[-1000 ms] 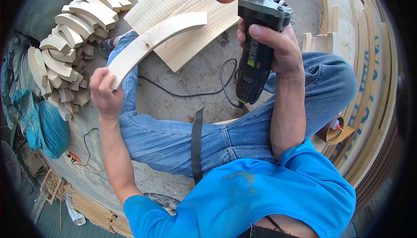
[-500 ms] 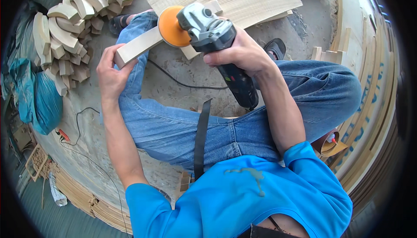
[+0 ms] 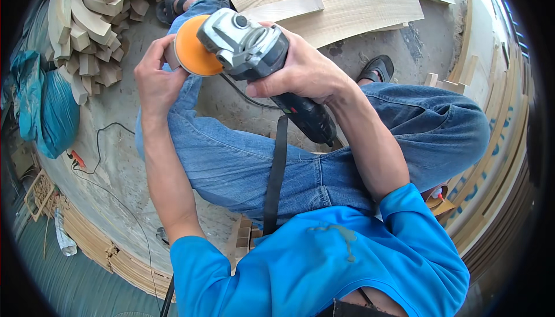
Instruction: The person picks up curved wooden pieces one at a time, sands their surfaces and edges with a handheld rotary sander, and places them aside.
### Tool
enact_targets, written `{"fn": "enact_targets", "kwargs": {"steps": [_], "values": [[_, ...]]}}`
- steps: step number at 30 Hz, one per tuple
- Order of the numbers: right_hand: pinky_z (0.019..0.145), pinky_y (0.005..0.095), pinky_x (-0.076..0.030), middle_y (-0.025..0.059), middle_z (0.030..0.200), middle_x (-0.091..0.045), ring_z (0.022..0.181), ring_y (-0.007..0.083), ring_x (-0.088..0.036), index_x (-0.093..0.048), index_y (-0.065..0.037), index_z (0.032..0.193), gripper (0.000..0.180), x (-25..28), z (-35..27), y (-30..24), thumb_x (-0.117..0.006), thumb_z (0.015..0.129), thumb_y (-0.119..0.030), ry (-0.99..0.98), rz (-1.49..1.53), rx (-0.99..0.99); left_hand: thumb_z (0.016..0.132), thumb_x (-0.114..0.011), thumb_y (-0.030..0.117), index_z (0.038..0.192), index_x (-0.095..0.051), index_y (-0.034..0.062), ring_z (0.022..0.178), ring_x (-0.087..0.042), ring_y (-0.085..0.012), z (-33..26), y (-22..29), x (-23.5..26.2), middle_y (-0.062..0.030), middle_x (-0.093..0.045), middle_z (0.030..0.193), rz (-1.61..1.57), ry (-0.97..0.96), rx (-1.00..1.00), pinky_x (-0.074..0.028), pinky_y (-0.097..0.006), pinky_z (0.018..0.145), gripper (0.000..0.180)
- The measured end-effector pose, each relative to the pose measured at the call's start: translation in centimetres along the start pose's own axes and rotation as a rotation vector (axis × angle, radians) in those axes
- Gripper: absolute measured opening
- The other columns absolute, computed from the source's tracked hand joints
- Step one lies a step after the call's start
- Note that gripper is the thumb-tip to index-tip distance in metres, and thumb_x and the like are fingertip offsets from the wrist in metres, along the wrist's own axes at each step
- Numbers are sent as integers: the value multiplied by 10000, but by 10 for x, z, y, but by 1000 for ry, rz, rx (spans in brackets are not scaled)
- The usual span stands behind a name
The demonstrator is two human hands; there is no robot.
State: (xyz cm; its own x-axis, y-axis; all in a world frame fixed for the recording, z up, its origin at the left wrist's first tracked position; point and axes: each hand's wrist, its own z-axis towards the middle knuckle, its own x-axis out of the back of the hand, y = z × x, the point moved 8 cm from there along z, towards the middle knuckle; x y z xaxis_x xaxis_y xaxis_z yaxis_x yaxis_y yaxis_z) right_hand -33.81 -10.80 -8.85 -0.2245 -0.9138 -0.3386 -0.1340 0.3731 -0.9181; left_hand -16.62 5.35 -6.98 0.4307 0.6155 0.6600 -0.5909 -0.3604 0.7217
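My right hand [image 3: 303, 65] is wrapped round an angle grinder [image 3: 245, 42] with a grey metal head and a black body. An orange round sanding disc [image 3: 196, 46] is fitted to the grinder and faces my left hand. My left hand [image 3: 160, 80] grips a pale wooden block [image 3: 171, 56] between thumb and fingers. Most of that block is hidden behind the disc; only its end shows at the disc's left edge. Whether disc and wood touch, I cannot tell.
Another wooden piece [image 3: 283, 9] lies on a wide board [image 3: 347, 4] ahead. Curved wooden pieces [image 3: 89, 19] are heaped at the far left, near a blue bag [image 3: 49, 114]. Cables [image 3: 121, 201] cross the floor. Long planks [image 3: 491, 143] line the right side.
The grinder and my right hand have moved left and slightly down. The block in my left hand has turned, so its long side is out of sight behind the disc.
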Motion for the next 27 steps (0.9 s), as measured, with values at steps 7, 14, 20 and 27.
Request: {"fn": "enact_targets", "kwargs": {"steps": [7,14,20,27], "values": [[1004,309,-472,62,1159,-658,1076,168,-605,-535,9,1389,839,1,1,4,-915,652,-116,25,-49,-33,707,-871,21,1142,-717,52,947,-710,-147,0,6,-1,-56,-749,1057,-37,-20,6,-568,-300,824,462],[894,324,-531,88,1054,-657,952,183,-647,-554,23,1315,771,38,-2,17,-896,639,-124,166,-110,-62,749,-859,-54,1213,-681,-11,1033,-676,-126,-1,8,-3,-42,-713,1120,-35,-85,44,-547,-291,934,499],[661,310,-548,58,836,-661,688,153,-649,-629,-15,1078,445,85,-18,19,-850,700,-100,392,-198,-82,745,-877,-29,1203,-691,-3,1010,-679,-121,2,7,-3,-41,-716,1104,-12,-78,-2,-552,-285,907,495],[583,307,-532,74,820,-658,678,157,-645,-598,15,1107,494,126,-42,14,-848,694,-90,629,-224,-174,700,-907,37,1114,-722,42,925,-696,-139,4,10,0,-41,-742,1045,-20,-39,-12,-559,-292,811,453]]}}
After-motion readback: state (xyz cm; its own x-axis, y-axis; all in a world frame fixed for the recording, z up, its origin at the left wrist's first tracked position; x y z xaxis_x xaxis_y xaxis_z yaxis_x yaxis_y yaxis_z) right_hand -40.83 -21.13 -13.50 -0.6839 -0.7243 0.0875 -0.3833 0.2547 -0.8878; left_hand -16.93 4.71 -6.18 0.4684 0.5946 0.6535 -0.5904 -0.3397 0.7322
